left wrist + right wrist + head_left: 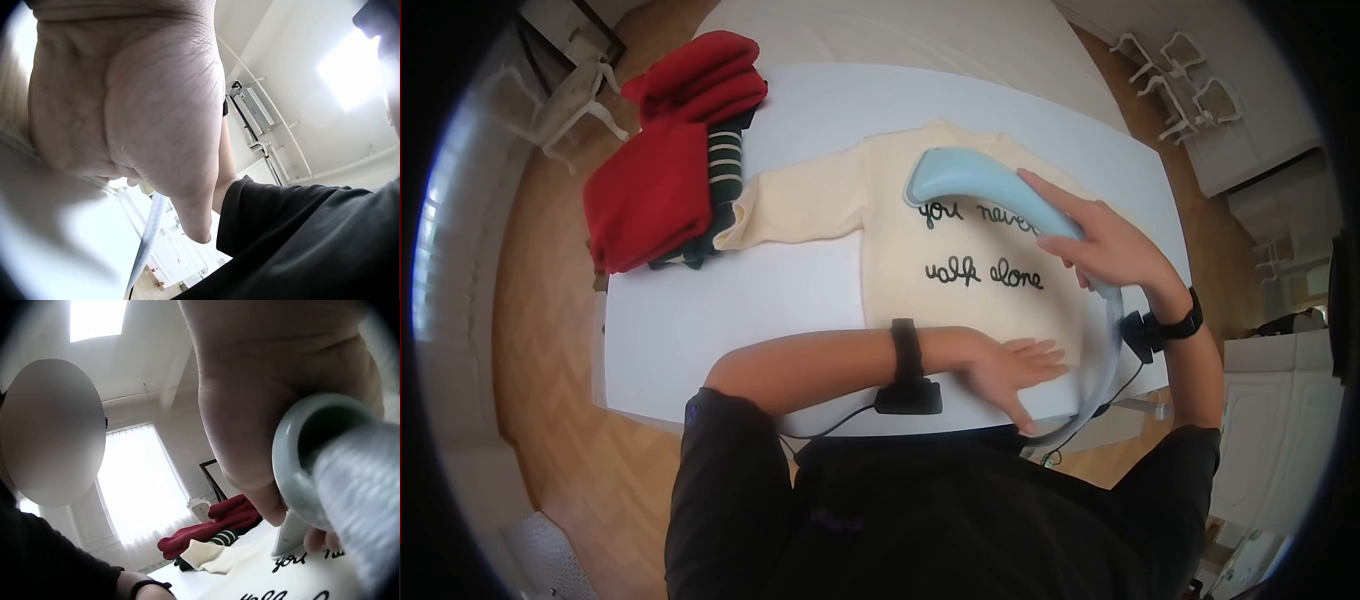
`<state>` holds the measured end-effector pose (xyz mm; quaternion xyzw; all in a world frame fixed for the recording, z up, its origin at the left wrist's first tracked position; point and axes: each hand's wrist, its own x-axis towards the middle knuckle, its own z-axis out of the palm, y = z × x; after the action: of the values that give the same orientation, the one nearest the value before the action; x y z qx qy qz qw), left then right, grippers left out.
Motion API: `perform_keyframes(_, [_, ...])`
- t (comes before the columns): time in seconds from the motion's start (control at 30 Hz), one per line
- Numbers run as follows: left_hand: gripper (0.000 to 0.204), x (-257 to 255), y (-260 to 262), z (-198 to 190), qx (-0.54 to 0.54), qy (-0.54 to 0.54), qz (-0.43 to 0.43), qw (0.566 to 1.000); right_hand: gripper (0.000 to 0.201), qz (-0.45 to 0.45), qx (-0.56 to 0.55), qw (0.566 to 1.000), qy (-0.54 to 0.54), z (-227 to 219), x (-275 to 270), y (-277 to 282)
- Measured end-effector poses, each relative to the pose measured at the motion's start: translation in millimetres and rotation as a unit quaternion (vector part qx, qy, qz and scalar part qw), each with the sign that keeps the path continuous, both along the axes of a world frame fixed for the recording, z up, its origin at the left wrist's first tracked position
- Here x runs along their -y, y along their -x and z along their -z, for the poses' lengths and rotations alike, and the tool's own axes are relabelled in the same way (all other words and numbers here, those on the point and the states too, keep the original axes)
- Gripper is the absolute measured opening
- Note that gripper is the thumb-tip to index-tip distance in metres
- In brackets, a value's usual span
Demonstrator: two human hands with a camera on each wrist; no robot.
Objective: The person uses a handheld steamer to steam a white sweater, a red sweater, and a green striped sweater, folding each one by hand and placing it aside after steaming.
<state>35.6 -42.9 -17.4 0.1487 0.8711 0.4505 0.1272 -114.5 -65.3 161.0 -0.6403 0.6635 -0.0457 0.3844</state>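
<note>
A cream sweater with dark script lettering lies flat on the white table, one sleeve stretched to the left. The right hand grips the handle of a light blue steamer, whose head is over the upper lettering. In the right wrist view the right hand wraps round the handle, with the hose leaving its end. The left hand, fingers spread, is at the sweater's lower edge. In the left wrist view the palm of the left hand shows, holding nothing.
Folded red garments and a dark green striped one are stacked at the left end of the white table. The pale hose curves down past the table's front edge. White chairs and cabinets stand around on the wooden floor.
</note>
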Motion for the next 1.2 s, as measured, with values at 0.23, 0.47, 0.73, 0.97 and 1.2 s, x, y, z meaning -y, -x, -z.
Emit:
perform_keyframes(0.23, [0.121,3,2,-2,-0.003,-0.010,-0.001,1.000,0.076,-0.015,0.000,1.000,0.023,11,44,-26])
perform_keyframes(0.47, [0.120,1,1,4,-0.012,-0.023,-0.013,1.000,0.077,-0.007,0.027,0.998,0.048,-6,-4,-16])
perform_keyframes(0.73, [0.117,-1,1,1,-0.007,-0.004,-0.006,1.000,0.077,-0.025,-0.015,1.000,-0.004,-8,-35,-17])
perform_keyframes(0.97, [0.109,2,1,2,0.003,-0.011,-0.002,1.000,0.075,-0.046,0.001,0.999,0.014,5,15,-27])
perform_keyframes(1.2, [0.105,5,-2,-5,0.007,-0.020,0.002,1.000,0.077,-0.038,0.021,0.998,0.035,10,46,-34])
